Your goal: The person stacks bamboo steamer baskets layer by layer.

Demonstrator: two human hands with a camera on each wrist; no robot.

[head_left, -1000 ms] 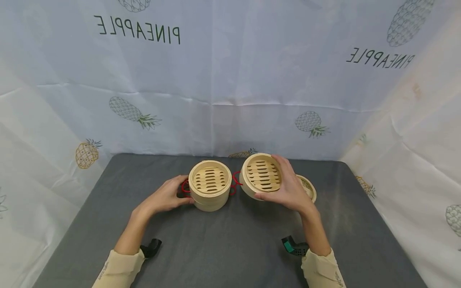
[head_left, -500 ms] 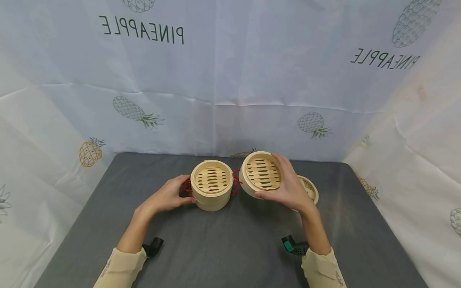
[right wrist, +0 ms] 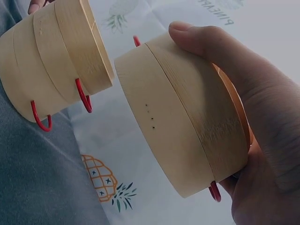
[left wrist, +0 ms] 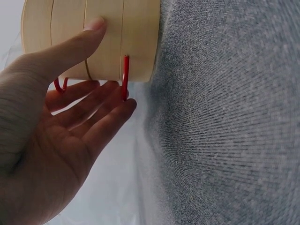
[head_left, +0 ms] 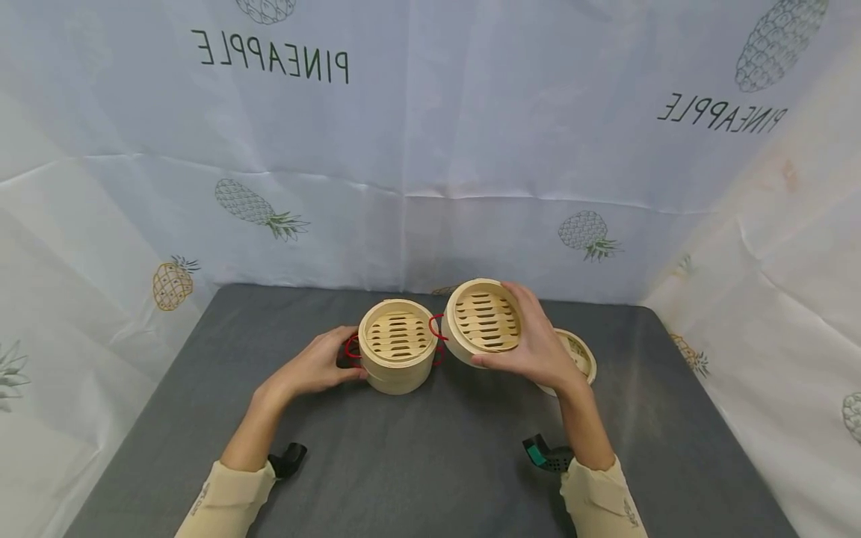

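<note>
Two bamboo steamer baskets [head_left: 397, 370] with red loop handles stand stacked and upright on the table. My left hand [head_left: 312, 364] holds the stack's left side; in the left wrist view its thumb presses the bamboo wall and its fingers lie by the red loops. My right hand [head_left: 538, 347] grips another bamboo steamer basket [head_left: 483, 320] by its right side, thumb in front. This basket is raised off the table and tilted, its slatted inside showing. In the right wrist view the gripped basket [right wrist: 168, 112] hangs close beside the stack [right wrist: 47, 61], with a gap between them.
A round bamboo piece [head_left: 578, 357] lies at the right, partly hidden behind my right hand and forearm. The dark grey table [head_left: 417, 463] ends at a pale curtain [head_left: 471, 149] with printed pineapples. Black wrist devices [head_left: 548, 453] sit on both wrists.
My right hand has lifted its steamer basket slightly and brought it leftward, closer to the stack. My left hand keeps its hold on the stack.
</note>
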